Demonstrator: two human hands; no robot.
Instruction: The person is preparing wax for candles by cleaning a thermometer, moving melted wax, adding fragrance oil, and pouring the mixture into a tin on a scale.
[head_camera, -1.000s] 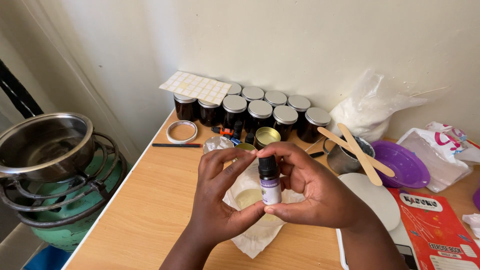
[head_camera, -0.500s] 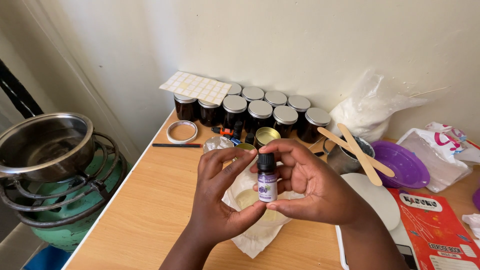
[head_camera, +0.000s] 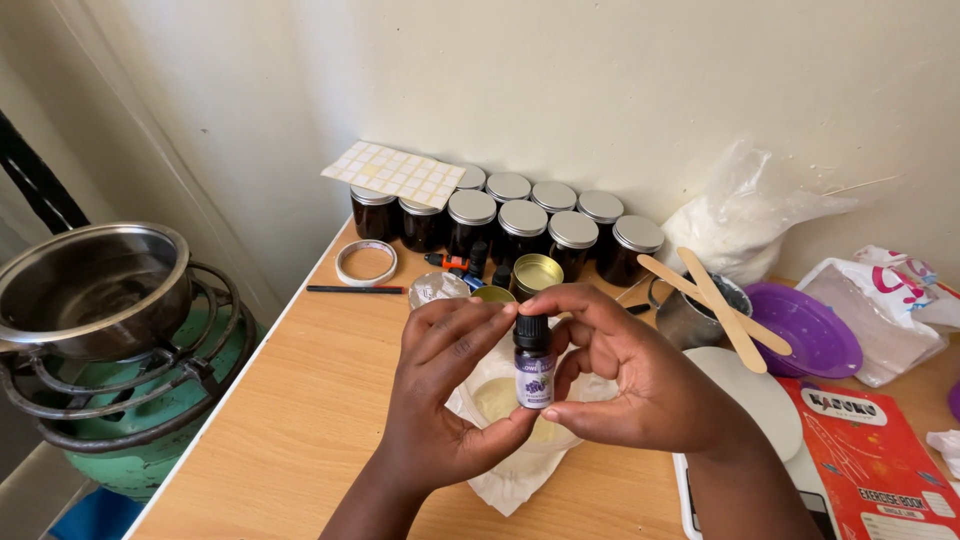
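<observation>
Both hands hold a small dark glass bottle (head_camera: 534, 368) with a purple label and a black cap, upright above the wooden table (head_camera: 320, 390). My left hand (head_camera: 445, 395) grips it from the left, thumb under the bottle and fingertips at the cap. My right hand (head_camera: 625, 385) wraps it from the right, with index finger curled over the cap. Under the hands lies a white bag (head_camera: 500, 470) with a pale yellowish mass in it.
Several dark jars with silver lids (head_camera: 520, 225) stand against the wall under a sticker sheet (head_camera: 393, 173). A tape roll (head_camera: 365, 262), a pencil (head_camera: 355, 289), a metal cup with wooden sticks (head_camera: 700, 300), a purple plate (head_camera: 805, 325), a red exercise book (head_camera: 880, 460) and a pot on a gas burner (head_camera: 95, 290) surround me.
The bottle has turned in my fingers, so the label shows a different side. My left fingertips have closed onto the cap. Both hands stay in the same place.
</observation>
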